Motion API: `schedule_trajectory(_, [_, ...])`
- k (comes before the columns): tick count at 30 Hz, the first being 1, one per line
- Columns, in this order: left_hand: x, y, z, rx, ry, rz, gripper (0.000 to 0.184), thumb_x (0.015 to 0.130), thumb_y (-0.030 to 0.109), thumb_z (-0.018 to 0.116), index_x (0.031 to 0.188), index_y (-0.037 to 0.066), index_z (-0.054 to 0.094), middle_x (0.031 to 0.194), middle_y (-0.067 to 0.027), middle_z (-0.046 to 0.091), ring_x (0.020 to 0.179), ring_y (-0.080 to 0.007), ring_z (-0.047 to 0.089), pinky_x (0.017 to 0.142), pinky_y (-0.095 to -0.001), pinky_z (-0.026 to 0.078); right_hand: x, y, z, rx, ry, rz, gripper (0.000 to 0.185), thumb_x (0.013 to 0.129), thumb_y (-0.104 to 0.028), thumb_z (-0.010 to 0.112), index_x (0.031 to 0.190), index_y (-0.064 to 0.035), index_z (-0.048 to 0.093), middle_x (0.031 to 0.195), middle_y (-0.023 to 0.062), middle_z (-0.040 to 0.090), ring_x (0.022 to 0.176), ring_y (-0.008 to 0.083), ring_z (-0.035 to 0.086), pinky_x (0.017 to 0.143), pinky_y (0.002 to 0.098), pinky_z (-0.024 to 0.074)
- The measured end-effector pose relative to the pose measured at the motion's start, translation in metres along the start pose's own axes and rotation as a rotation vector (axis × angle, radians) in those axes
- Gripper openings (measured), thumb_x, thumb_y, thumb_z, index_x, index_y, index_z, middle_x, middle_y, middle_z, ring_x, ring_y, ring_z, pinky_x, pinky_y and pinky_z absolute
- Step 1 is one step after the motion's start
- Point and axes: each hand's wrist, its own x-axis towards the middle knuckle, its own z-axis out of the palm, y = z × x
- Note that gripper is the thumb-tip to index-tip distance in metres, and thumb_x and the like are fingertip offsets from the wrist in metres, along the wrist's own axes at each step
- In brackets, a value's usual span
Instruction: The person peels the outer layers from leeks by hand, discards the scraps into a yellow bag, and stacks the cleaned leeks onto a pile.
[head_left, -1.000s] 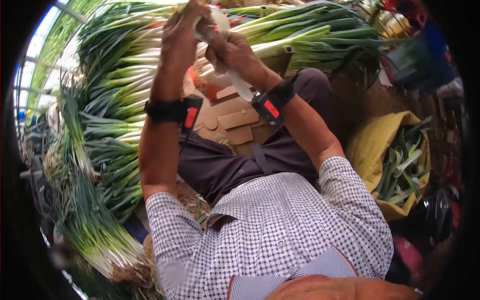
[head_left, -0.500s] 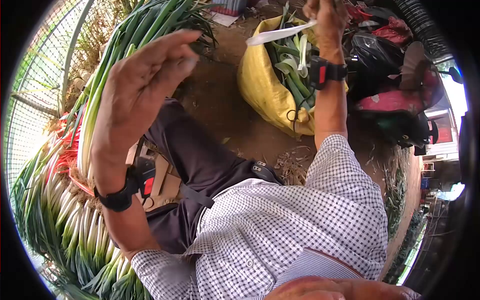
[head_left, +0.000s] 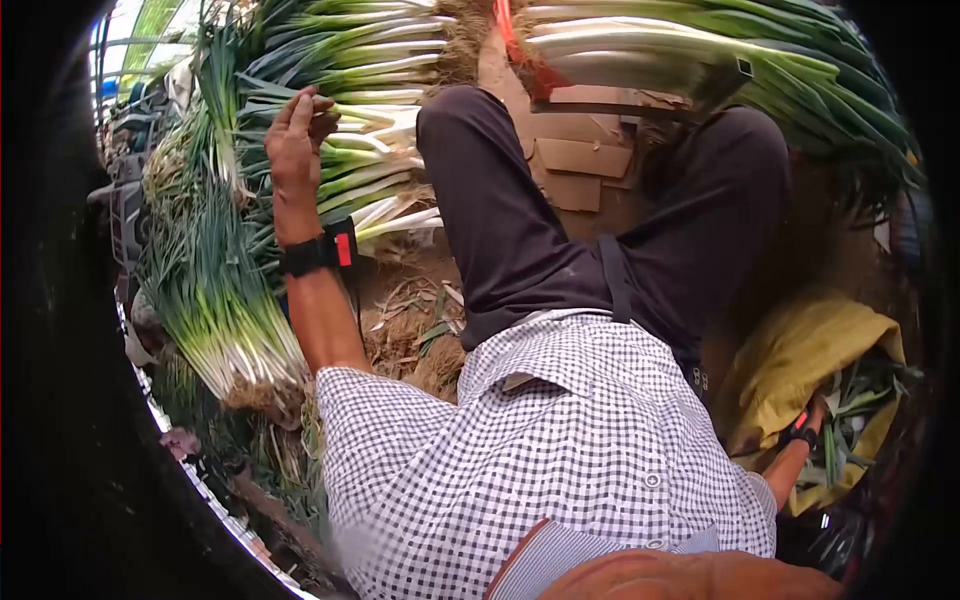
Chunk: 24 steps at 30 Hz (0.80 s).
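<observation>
While the left hand (head_left: 298, 140) is raised beside the row of leeks (head_left: 375, 155), its fingers loosely bent and partly spread, the right hand (head_left: 817, 413) is at the mouth of the yellow sack (head_left: 808, 345), beside green leaves (head_left: 848, 408); its finger state cannot be told.

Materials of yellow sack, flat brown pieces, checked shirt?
Yellow sack: probably woven plastic, dull sheen; stiff creases suggest it, weave unresolved.
Brown pieces: likely cardboard, matte; straight-cut flaps.
Checked shirt: matte cloth, soft folds; cotton or blend, can't tell.
</observation>
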Motion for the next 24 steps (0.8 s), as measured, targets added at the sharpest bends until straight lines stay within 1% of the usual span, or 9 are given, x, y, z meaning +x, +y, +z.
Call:
schedule_trajectory(2, [-0.022,-0.098,-0.078,-0.168,0.155,-0.162,0.023,0.100,0.017,0.056,0.118,0.004,0.062,0.094,-0.0089,0.070,0.079,-0.0177,0.066,0.071,-0.0303,0.054,-0.001,-0.002,-0.017,-0.083,0.011,0.019,0.058,0.093,-0.046,0.055,0.120,0.0056,0.060,0.110,0.0293,0.065,0.106,0.0475,0.059,0.091,0.0503,0.0460])
schedule_trajectory(4, [-0.069,-0.175,-0.102,-0.071,0.358,-0.339,0.024,0.097,0.022,0.060,0.115,0.007,0.061,0.093,-0.0082,0.067,0.076,-0.0186,0.064,0.067,-0.0325,0.054,0.001,-0.006,-0.036,-0.175,0.026,0.018,0.057,0.094,-0.046,0.054,0.118,0.0055,0.061,0.108,0.0290,0.065,0.104,0.0476,0.060,0.090,0.0507,0.0464])
schedule_trajectory(10, [-0.200,-0.346,-0.074,-0.314,0.377,-0.960,0.024,0.092,0.025,0.064,0.106,0.006,0.061,0.090,-0.0082,0.067,0.070,-0.0201,0.065,0.064,-0.0361,0.053,-0.020,-0.035,-0.098,-0.401,0.076,-0.003,0.056,0.094,-0.047,0.053,0.112,0.0053,0.065,0.102,0.0283,0.067,0.098,0.0479,0.062,0.086,0.0519,0.0478])
schedule_trajectory(15, [-0.180,-0.423,-0.044,-0.424,0.506,-1.028,0.046,0.097,0.033,0.060,0.127,0.000,0.052,0.123,-0.0197,0.059,0.102,-0.0330,0.063,0.086,-0.0456,0.052,-0.023,-0.075,-0.141,-0.610,0.133,-0.154,0.057,0.095,-0.048,0.051,0.107,0.0050,0.068,0.098,0.0277,0.069,0.093,0.0482,0.064,0.082,0.0528,0.0490])
schedule_trajectory(16, [-0.170,-0.425,-0.037,-0.447,0.549,-1.037,0.051,0.097,0.035,0.059,0.132,-0.001,0.049,0.130,-0.0220,0.056,0.110,-0.0361,0.062,0.091,-0.0476,0.051,-0.010,-0.082,-0.146,-0.551,0.090,-0.210,0.057,0.095,-0.048,0.051,0.106,0.0050,0.069,0.097,0.0276,0.069,0.092,0.0483,0.064,0.081,0.0530,0.0492])
schedule_trajectory(17, [-0.162,-0.430,-0.036,-0.525,0.521,-1.008,0.065,0.097,0.041,0.059,0.140,-0.003,0.040,0.145,-0.0247,0.043,0.124,-0.0421,0.051,0.101,-0.0507,0.045,0.020,-0.070,-0.154,-0.052,-0.150,-0.141,0.055,0.096,-0.048,0.052,0.105,0.0034,0.069,0.092,0.0252,0.069,0.087,0.0446,0.065,0.078,0.0496,0.0503])
schedule_trajectory(18, [-0.152,-0.429,-0.032,-0.526,0.533,-1.012,0.065,0.096,0.042,0.060,0.139,-0.003,0.041,0.144,-0.0248,0.044,0.123,-0.0420,0.052,0.101,-0.0504,0.045,0.049,-0.058,-0.161,0.429,-0.338,0.028,0.054,0.096,-0.048,0.052,0.105,0.0018,0.070,0.088,0.0229,0.070,0.081,0.0409,0.066,0.075,0.0463,0.0514])
schedule_trajectory(22, [-0.140,-0.484,-0.036,-0.454,0.524,-1.033,0.065,0.091,0.045,0.067,0.131,-0.003,0.049,0.126,-0.0226,0.058,0.109,-0.0383,0.060,0.091,-0.0482,0.049,-0.057,-0.240,-0.216,-0.207,0.437,-0.397,0.046,0.097,-0.048,0.054,0.102,-0.0056,0.070,0.073,0.0073,0.065,0.066,0.0172,0.062,0.063,0.0328,0.0490])
schedule_trajectory(24, [-0.137,-0.465,-0.029,-0.359,0.640,-1.048,0.061,0.090,0.044,0.068,0.125,-0.003,0.053,0.116,-0.0199,0.062,0.100,-0.0353,0.064,0.086,-0.0472,0.051,-0.061,-0.292,-0.232,-0.051,0.364,-0.392,0.040,0.098,-0.044,0.055,0.105,-0.0082,0.072,0.078,0.0087,0.068,0.071,0.0163,0.064,0.066,0.0325,0.0494])
